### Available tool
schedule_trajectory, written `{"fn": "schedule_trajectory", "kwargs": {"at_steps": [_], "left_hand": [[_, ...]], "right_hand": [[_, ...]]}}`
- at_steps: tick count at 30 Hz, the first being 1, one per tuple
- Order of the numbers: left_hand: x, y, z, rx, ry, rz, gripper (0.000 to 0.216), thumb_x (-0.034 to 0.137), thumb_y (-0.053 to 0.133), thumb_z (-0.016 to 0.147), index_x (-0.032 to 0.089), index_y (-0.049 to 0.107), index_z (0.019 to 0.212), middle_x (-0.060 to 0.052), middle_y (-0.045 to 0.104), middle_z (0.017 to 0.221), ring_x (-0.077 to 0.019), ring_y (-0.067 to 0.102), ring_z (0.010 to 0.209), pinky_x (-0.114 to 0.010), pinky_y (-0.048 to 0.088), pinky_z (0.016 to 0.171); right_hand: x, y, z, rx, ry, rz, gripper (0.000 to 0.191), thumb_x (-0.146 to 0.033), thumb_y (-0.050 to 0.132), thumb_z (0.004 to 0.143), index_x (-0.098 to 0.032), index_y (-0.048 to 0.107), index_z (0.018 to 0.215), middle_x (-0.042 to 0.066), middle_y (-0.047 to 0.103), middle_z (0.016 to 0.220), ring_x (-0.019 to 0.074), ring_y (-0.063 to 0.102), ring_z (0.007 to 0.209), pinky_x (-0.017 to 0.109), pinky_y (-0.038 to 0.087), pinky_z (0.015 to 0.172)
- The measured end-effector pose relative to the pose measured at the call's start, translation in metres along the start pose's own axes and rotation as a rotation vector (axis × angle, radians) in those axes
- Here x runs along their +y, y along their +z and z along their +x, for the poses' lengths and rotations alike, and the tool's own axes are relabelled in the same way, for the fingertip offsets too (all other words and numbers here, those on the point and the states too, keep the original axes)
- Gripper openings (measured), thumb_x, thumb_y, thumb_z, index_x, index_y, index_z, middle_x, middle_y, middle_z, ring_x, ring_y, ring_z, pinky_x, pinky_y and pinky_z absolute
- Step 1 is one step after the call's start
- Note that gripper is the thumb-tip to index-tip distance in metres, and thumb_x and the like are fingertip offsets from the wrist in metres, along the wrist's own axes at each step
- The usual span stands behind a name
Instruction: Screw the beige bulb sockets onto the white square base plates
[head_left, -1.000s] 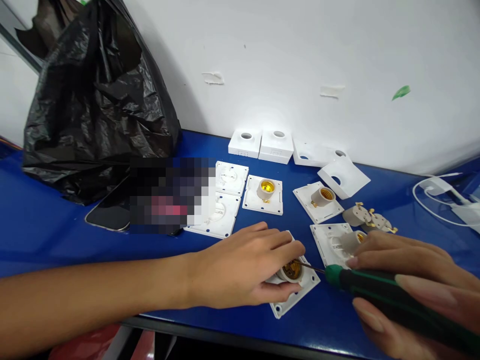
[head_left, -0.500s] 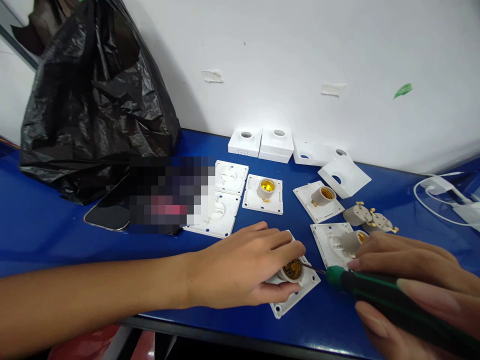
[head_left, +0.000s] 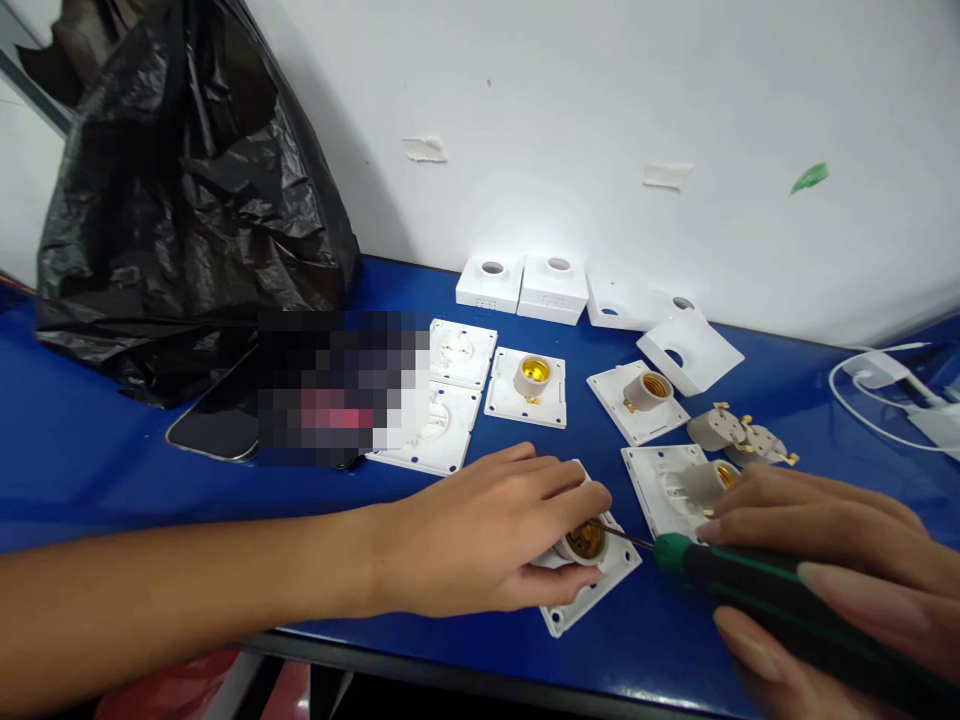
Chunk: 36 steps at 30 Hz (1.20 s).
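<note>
My left hand is closed around a lamp socket with a brass-coloured inside, seated on a square white base plate near the table's front. In my right hand is a screwdriver with a black and green handle. Its thin shaft points left and the tip reaches inside the socket; what it touches there cannot be made out. Just beyond my right fingers lies another white base plate with a lamp socket on it, partly covered by that hand.
Behind are two plates with sockets, loose sockets, bare plates and white covers along the wall. A black plastic bag and a phone sit left, a white cable right.
Almost nothing differs. The screwdriver and my right hand have shifted very slightly; my left hand keeps its grip on the socket.
</note>
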<state>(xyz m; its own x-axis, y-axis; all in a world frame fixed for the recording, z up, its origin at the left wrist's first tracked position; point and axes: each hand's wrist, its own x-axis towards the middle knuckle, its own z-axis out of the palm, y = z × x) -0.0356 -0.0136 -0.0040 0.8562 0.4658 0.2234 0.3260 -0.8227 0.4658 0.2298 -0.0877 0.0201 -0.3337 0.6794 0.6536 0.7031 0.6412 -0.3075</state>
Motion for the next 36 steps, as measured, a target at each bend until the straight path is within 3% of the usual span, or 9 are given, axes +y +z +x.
{"fn": "schedule_trajectory", "kwargs": {"at_steps": [11,20,26,31,36], "left_hand": [[0.0,-0.001,0.0,-0.011,-0.001,-0.008,0.032,0.041,0.067,0.105,0.017,0.057,0.124,-0.005,0.069,0.107,-0.0233,0.065,0.09,-0.037,0.047,0.088],[0.0,-0.001,0.0,-0.002,-0.003,-0.015,0.032,0.04,0.069,0.105,0.017,0.058,0.123,-0.005,0.069,0.107,-0.0223,0.065,0.09,-0.037,0.048,0.089],[0.001,-0.001,0.0,0.0,0.0,-0.005,0.032,0.04,0.068,0.105,0.017,0.058,0.124,-0.005,0.069,0.107,-0.0225,0.065,0.09,-0.037,0.048,0.09],[0.0,-0.001,0.0,0.007,0.004,-0.001,0.032,0.041,0.069,0.104,0.017,0.059,0.123,-0.004,0.068,0.105,-0.0225,0.064,0.089,-0.037,0.05,0.087],[0.001,-0.001,0.001,-0.009,0.0,-0.004,0.031,0.04,0.069,0.104,0.017,0.058,0.122,-0.004,0.068,0.106,-0.0222,0.064,0.089,-0.036,0.048,0.088]], "right_hand": [[0.003,0.0,-0.003,0.011,-0.017,-0.017,0.023,-0.024,0.084,0.083,-0.039,0.079,0.1,-0.001,0.081,0.096,0.0293,0.08,0.087,0.05,0.067,0.093],[0.005,-0.003,-0.002,-0.028,-0.021,-0.025,0.019,-0.026,0.083,0.084,-0.038,0.08,0.098,0.0,0.081,0.098,0.0304,0.08,0.092,0.051,0.064,0.099],[0.013,-0.006,0.004,-0.067,-0.055,-0.015,0.007,-0.032,0.082,0.085,-0.037,0.081,0.09,0.0,0.081,0.09,0.0282,0.08,0.079,0.044,0.07,0.083],[0.007,-0.005,0.0,-0.036,-0.019,-0.044,0.011,-0.029,0.082,0.085,-0.037,0.081,0.091,0.0,0.082,0.094,0.0297,0.08,0.087,0.049,0.067,0.093],[0.006,-0.006,0.001,-0.059,0.01,-0.027,0.009,-0.029,0.081,0.086,-0.037,0.08,0.09,0.0,0.081,0.093,0.0286,0.08,0.084,0.049,0.066,0.094]]}}
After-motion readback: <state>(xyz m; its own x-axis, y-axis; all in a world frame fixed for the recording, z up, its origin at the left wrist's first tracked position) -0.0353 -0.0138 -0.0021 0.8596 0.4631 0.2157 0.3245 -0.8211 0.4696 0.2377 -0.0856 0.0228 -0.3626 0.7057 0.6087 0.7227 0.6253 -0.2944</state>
